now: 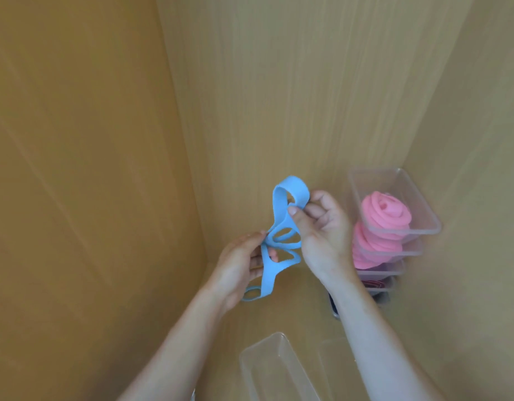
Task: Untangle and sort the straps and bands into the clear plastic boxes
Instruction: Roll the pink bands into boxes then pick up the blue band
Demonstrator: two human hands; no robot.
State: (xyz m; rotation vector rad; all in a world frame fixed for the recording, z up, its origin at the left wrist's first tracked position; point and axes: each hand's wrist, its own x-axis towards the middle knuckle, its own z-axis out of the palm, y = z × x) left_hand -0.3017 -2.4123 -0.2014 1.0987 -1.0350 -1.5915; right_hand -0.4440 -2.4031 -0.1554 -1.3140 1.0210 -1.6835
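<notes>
A light blue band (281, 227), twisted into several loops, hangs in the air between both hands. My left hand (241, 267) grips its lower part, with a small loop dangling below the palm. My right hand (319, 230) pinches the upper loop between thumb and fingers. To the right stands a stack of clear plastic boxes (423, 224); the top one holds a rolled pink band (386, 209), and another pink roll (368, 250) sits in the box beneath. An open clear box (267, 366) with nothing visible inside lies near the bottom edge.
Wooden panels (279, 96) close in the space at left, back and right, like the inside of a cabinet. Lower boxes in the stack hold dark items (374, 285), partly hidden behind my right forearm. Another clear box (333, 360) lies beside the open one.
</notes>
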